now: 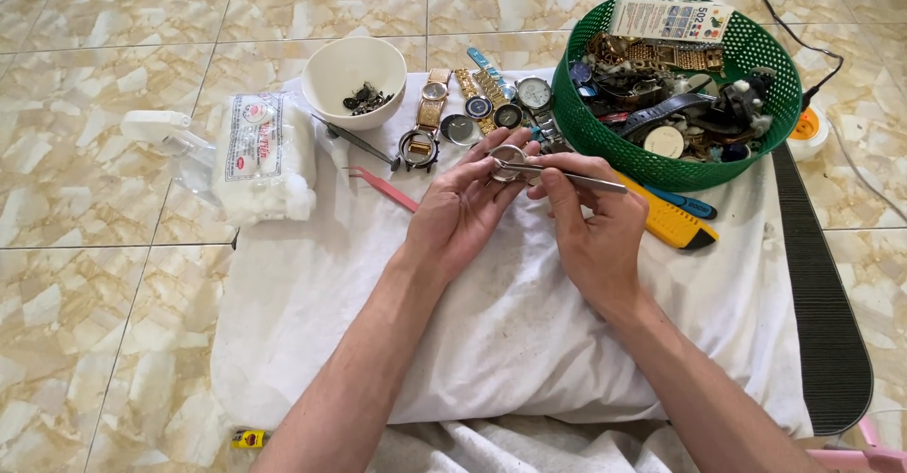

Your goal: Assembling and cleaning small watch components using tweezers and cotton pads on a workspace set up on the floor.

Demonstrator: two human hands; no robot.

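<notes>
A small round watch case sits pinched between the fingertips of the left hand, held above the far middle of the white cloth. The right hand is closed around thin metal tweezers, whose tips reach into the case; what they touch there is too small to make out, possibly a part of the movement. The case looks light, stiff and smooth, likely slippery on its polished rim and easily scratched or bent inside, so a hold by the outer rim, as the left fingers have it, seems the safe place. Just beyond the hands, along the cloth's far edge, lies a row of watches (gold and silver, some without straps), and a white bowl with dark small parts stands at the far left corner. A pink pair of tweezers lies left of the hands. A yellow utility knife lies to the right, near a green basket heaped with watch parts. A bag of cotton rests at the cloth's left edge.
</notes>
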